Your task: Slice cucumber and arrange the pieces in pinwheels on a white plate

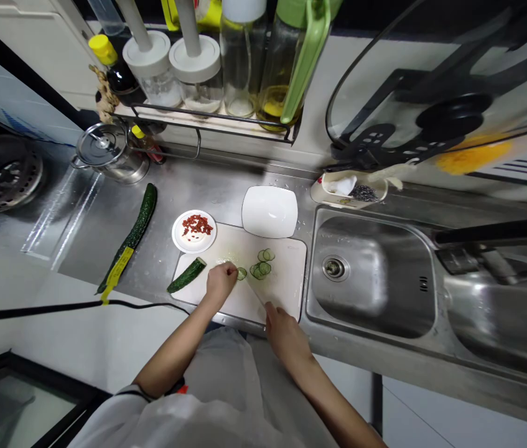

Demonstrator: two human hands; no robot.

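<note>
My left hand (220,280) is curled on a short piece of cucumber (241,273) on the white cutting board (286,280). My right hand (284,333) grips a knife (254,291) whose thin blade runs up to that piece. Several cucumber slices (261,264) lie just right of the blade. A cut cucumber half (186,275) rests on the board's left edge.
A whole cucumber (135,231) with a yellow label lies on the steel counter at left. A small plate of red chopped pieces (194,230) and an empty white dish (269,211) sit behind the board. A sink (375,274) is at right, a lidded pot (107,149) at back left.
</note>
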